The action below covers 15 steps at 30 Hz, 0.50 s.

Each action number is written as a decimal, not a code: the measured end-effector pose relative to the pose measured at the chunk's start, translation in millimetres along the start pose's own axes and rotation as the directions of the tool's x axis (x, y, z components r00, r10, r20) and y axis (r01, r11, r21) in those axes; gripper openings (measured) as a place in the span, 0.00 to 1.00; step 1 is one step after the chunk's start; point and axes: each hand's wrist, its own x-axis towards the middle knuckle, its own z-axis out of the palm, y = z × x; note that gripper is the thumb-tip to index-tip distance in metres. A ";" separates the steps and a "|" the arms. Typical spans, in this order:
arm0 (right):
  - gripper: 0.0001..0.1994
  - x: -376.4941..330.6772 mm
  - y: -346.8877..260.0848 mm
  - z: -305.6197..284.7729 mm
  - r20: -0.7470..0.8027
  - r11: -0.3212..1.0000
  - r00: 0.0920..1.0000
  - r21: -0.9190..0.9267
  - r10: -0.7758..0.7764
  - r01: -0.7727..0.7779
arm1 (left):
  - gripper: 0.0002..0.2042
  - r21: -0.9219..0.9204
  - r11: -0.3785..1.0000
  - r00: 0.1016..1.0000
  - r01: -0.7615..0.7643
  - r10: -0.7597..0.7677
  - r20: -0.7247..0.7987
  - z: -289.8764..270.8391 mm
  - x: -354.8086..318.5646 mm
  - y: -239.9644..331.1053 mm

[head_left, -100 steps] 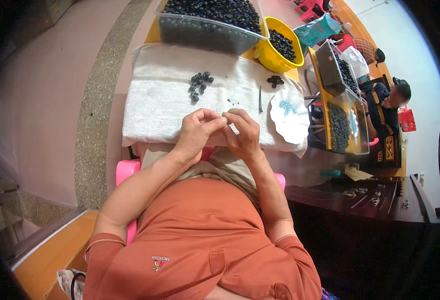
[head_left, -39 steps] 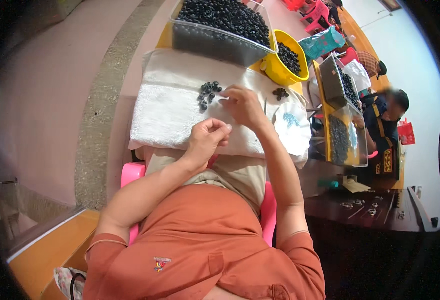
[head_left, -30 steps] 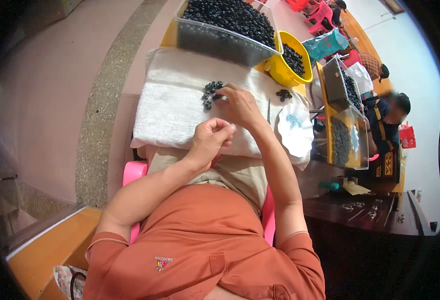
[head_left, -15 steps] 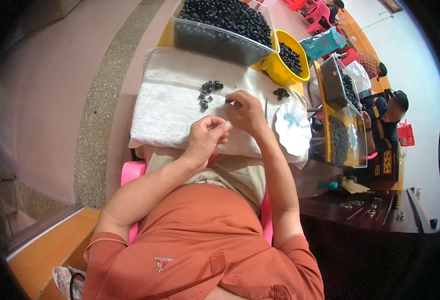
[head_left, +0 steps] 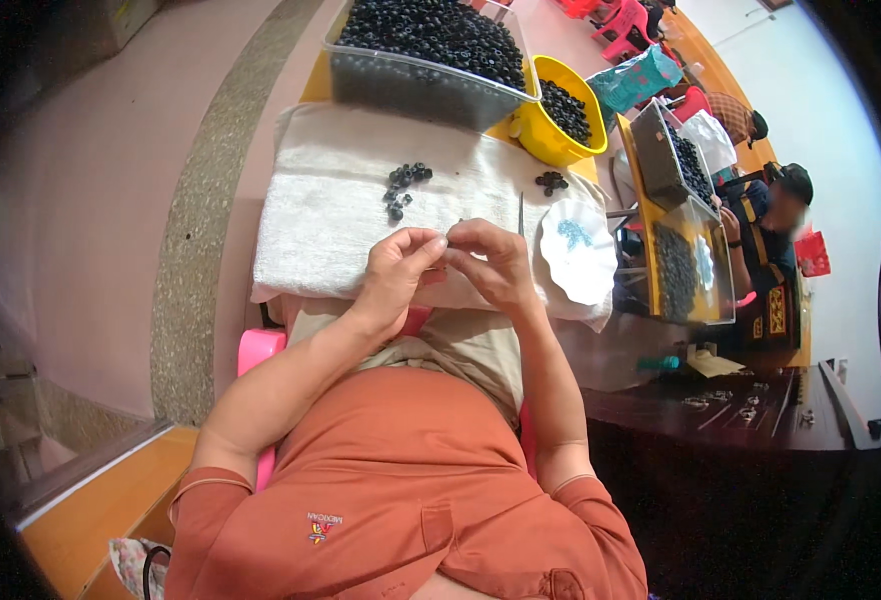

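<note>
Surface: white towel (head_left: 331, 215) on the lap.
Hands: left hand (head_left: 401, 270) and right hand (head_left: 496, 265) pinched together, held item too small to tell.
Beads: small black pile (head_left: 404, 187) just beyond the left hand.

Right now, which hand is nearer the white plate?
Right. The right hand sits just left of the white plate, close beside its rim. The left hand is farther left, beyond the right hand.
</note>
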 end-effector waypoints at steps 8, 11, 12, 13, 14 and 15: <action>0.10 -7.3 7.1 1.7 -0.032 0.997 0.997 0.030 -0.065 0.066 | 0.05 0.026 1.000 0.999 0.015 -0.016 0.032 -3.6 1.1 2.6; 0.11 -9.0 5.6 1.4 -0.045 0.997 0.996 0.011 -0.076 0.077 | 0.05 0.061 0.998 0.999 0.026 -0.028 0.038 -0.8 -1.8 6.5; 0.11 -10.0 5.4 1.2 -0.041 0.996 0.995 -0.005 -0.089 0.088 | 0.05 0.071 0.997 0.999 0.037 -0.039 0.037 0.2 -2.5 6.9; 0.11 -10.6 5.7 1.2 -0.047 0.996 0.995 -0.009 -0.085 0.085 | 0.05 0.070 0.997 0.998 0.042 -0.045 0.043 -0.1 -2.1 6.3; 0.11 -10.8 6.4 1.2 -0.028 0.998 0.997 0.000 -0.071 0.071 | 0.05 0.070 0.997 0.998 0.019 -0.023 0.062 -1.0 -1.4 5.8; 0.11 -11.6 6.4 1.1 -0.011 0.998 0.998 0.009 -0.054 0.054 | 0.06 0.068 0.998 0.997 -0.002 -0.004 0.082 -0.7 -1.4 5.5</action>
